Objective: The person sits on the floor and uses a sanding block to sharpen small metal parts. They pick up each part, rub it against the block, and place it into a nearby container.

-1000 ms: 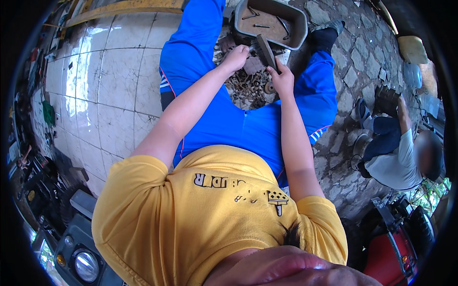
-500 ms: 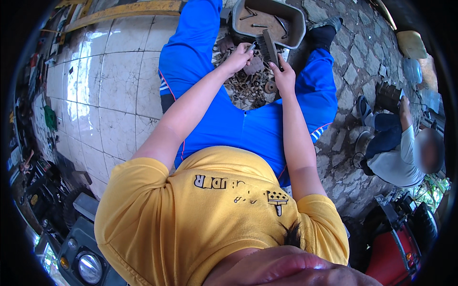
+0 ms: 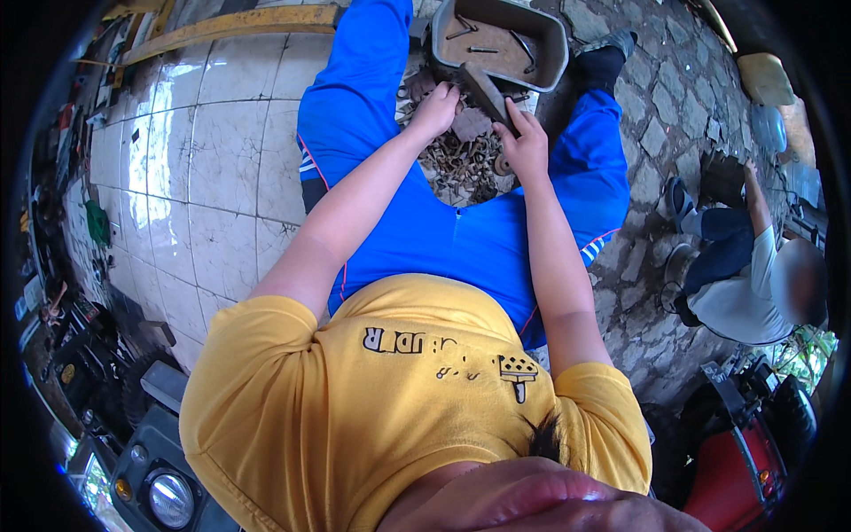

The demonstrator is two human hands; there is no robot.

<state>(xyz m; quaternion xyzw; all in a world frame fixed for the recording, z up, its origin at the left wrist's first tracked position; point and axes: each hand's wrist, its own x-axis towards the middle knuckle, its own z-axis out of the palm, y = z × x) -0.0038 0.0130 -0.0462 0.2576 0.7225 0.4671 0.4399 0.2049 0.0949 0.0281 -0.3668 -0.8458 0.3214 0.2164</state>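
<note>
In my right hand is the handle of a long, narrow brush, which slants up and to the left toward a grey tub. Its back faces up, so the bristles are mostly hidden. My left hand is closed just left of the brush head; whatever its fingers hold is hidden by the hand. Below both hands, between my blue-trousered legs, lies a heap of small rusty metal parts. A flat brownish piece rests on top of the heap, and a round washer-like disc lies near my right wrist.
The grey tub beyond the heap holds several bolts or rods. White tiles spread to the left, stone paving to the right. Another person sits at the far right. Parked vehicles stand near the lower corners.
The brush has turned over, so its bristles no longer show, and its head sits slightly lower. My left hand has shifted slightly left; the small metal piece in its fingers has gone from sight.
</note>
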